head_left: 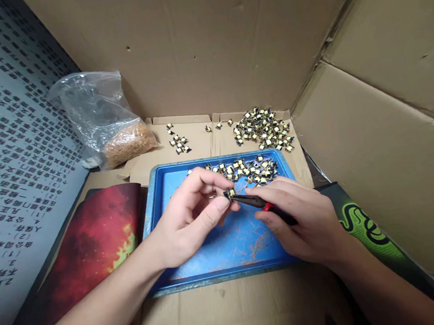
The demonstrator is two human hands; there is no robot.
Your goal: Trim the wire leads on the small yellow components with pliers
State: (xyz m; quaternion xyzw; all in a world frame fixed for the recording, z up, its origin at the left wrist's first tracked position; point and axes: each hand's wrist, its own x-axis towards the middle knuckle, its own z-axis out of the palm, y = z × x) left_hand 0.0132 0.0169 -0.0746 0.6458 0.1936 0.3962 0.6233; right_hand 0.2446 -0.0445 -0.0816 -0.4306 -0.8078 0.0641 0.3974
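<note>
Between the thumb and fingers of my left hand (pixel 195 216) is a small transformer (pixel 231 194), black with a yellow-wrapped middle. My right hand (pixel 304 215) is closed round a pair of long-nose pliers (pixel 258 201) with black and red handles. The pliers' dark tips point left and meet the transformer; whether the jaws grip one of its wires is too small to tell. Both hands are over a blue tray (pixel 229 274). More transformers (pixel 246 169) of the same look lie along the tray's far side, and fine copper-coloured wire clippings (pixel 259 246) are scattered on its floor.
Behind the tray, a large heap of transformers (pixel 262 126) sits on the cardboard at right, with a smaller group (pixel 179 143) at left. A clear plastic bag (pixel 121 136) holds copper-coloured material. Cardboard walls (pixel 204 45) rise behind and right; a printed sheet (pixel 10 117) stands left.
</note>
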